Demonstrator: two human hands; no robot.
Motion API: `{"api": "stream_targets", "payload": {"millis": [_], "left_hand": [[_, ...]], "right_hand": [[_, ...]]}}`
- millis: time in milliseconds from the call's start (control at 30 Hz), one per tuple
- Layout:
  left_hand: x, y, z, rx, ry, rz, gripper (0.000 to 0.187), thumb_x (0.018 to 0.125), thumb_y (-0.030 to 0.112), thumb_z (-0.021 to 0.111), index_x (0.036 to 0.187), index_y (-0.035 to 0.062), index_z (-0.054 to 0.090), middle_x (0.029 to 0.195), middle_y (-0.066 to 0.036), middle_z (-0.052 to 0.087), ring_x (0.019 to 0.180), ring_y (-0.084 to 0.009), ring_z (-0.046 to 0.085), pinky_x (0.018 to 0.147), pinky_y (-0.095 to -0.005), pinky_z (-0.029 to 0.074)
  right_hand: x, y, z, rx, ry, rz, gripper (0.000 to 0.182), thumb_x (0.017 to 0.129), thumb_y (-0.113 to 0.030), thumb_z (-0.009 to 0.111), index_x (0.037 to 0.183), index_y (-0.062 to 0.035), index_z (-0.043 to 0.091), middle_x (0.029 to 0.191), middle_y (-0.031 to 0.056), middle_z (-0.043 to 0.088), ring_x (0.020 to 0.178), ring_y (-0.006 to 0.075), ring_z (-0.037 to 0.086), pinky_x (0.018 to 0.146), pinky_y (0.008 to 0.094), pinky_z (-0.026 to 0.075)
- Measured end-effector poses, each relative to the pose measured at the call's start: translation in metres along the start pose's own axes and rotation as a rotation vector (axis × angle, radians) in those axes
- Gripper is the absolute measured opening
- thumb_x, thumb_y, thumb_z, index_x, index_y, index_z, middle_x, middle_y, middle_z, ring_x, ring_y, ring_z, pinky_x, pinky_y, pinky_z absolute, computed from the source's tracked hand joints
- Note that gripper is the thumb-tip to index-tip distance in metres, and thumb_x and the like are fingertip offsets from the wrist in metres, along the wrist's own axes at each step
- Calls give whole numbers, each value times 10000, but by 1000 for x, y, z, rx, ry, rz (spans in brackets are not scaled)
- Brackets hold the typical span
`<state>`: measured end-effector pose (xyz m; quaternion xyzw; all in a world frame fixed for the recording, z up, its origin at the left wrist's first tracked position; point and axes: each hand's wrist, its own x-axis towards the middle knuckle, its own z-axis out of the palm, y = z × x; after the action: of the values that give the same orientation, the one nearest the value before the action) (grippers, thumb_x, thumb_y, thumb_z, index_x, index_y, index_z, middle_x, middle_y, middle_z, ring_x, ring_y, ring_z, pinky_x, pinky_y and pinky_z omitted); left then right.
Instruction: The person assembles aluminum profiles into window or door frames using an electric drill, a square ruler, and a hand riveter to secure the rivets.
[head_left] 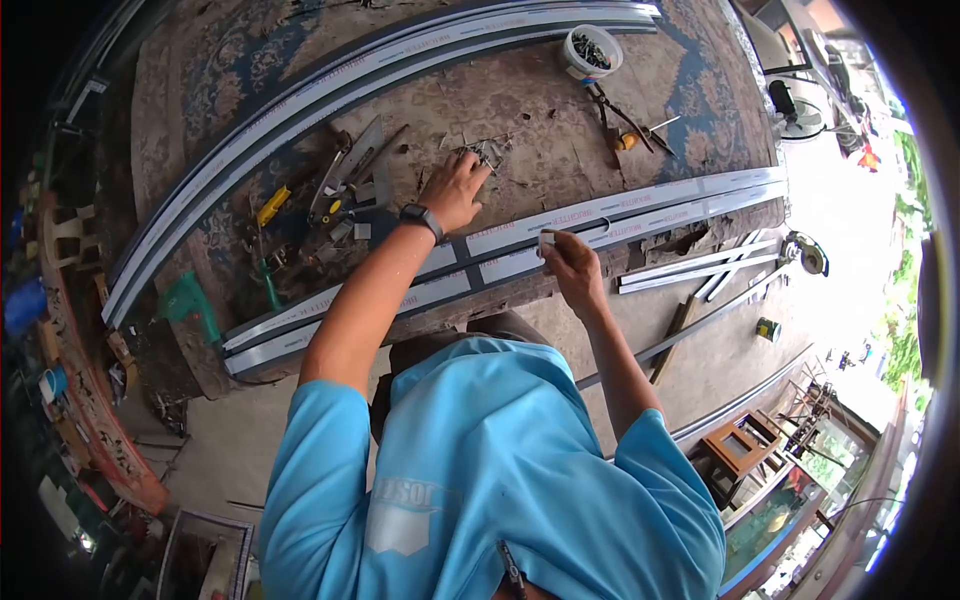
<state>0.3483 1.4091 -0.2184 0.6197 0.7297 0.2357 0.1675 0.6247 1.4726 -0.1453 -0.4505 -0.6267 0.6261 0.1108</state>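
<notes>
My left hand [455, 192], with a dark watch on the wrist, reaches over the carpeted table to a small pile of thin metal pieces [490, 153], which look like screws or rivets. Its fingers are bent together at the pile; what they pinch is hidden. Close to the table's front edge, my right hand [574, 270] is closed on a small white piece [546, 241], held between thumb and fingers. Below it lie long metal profiles [520, 232] covered in printed protective film. A dark curved piece [604, 224] shows just right of that hand.
A white tub of small fasteners [592, 52] stands at the back, with pliers [622, 118] in front. Mixed hand tools [345, 180] and a green tool [190, 305] lie left. More filmed profiles [300, 105] curve across the back. Metal lengths [700, 265] lie beyond the table's right front edge.
</notes>
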Motion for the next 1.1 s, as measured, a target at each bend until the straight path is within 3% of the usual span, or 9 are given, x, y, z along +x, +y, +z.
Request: {"api": "stream_targets", "payload": {"millis": [67, 233, 333, 533, 667, 767, 867, 933, 1100], "left_hand": [[9, 2, -9, 21, -110, -29, 572, 759, 164, 879, 1272, 92, 636, 1365, -128, 548, 1340, -401, 499, 1065, -502, 494], [-38, 15, -48, -253, 230, -26, 525, 776, 176, 847, 1241, 59, 630, 1185, -162, 650, 1124, -386, 642, 991, -479, 535], [-91, 37, -47, -309, 64, -99, 544, 765, 160, 860, 1247, 67, 624, 1210, -155, 632, 1175, -386, 618, 1009, -476, 523], [-120, 40, -17, -313, 102, -193, 599, 724, 173, 908, 1244, 74, 628, 1226, -136, 628, 1198, -369, 605, 1029, -472, 506], [-123, 33, -14, -337, 95, -199, 619, 711, 186, 924, 1247, 79, 634, 1233, -136, 633, 1200, -372, 608, 1035, -477, 505], [-123, 29, -10, -351, 75, -212, 628, 715, 207, 925, 1255, 77, 631, 1240, -154, 658, 1192, -387, 630, 1021, -477, 519], [-118, 27, -12, -385, -52, -288, 631, 735, 223, 913, 1270, 76, 612, 1236, -179, 682, 1184, -403, 652, 1004, -473, 533], [-105, 32, -27, -429, -213, -375, 630, 751, 231, 902, 1279, 76, 596, 1217, -196, 696, 1172, -412, 666, 994, -473, 540], [-103, 19, -21, -394, -80, -260, 609, 767, 230, 887, 1281, 80, 597, 1173, -185, 704, 1111, -402, 696, 938, -466, 571]], "right_hand": [[1, 1, -7, 106, 20, -2, 235, 1052, -154, 666, 1203, 24, 695, 1014, 55, 733, 869, 111, 682, 802, 270, 560], [14, 2, -19, 70, -22, 4, 196, 1030, -118, 682, 1162, 26, 699, 963, 59, 742, 879, 123, 710, 838, 273, 572], [26, -5, -8, 120, -137, 31, 204, 1022, -127, 694, 1146, 35, 699, 931, 59, 733, 873, 127, 711, 820, 287, 571], [47, -26, 23, -261, -282, -195, 171, 961, -94, 726, 1104, 0, 721, 940, 109, 730, 884, 165, 721, 774, 319, 560], [57, -37, 38, -347, -307, -297, 157, 932, -86, 740, 1059, 0, 702, 994, 181, 740, 897, 316, 742, 771, 410, 575], [81, -18, 39, -590, -223, -703, 185, 1019, -122, 633, 1170, -25, 590, 987, 238, 736, 874, 427, 732, 788, 492, 569], [104, -9, 42, -879, -384, -332, 194, 1055, -188, 548, 1188, -60, 490, 975, 286, 718, 922, 540, 671, 797, 603, 515], [114, 0, 43, -953, -434, -343, 226, 1065, -242, 510, 1210, -79, 452, 943, 294, 717, 912, 548, 671, 803, 632, 498], [129, 2, 46, -822, -455, -449, 225, 1065, -247, 470, 1156, -45, 431, 924, 325, 704, 900, 552, 674, 785, 632, 520]]}}
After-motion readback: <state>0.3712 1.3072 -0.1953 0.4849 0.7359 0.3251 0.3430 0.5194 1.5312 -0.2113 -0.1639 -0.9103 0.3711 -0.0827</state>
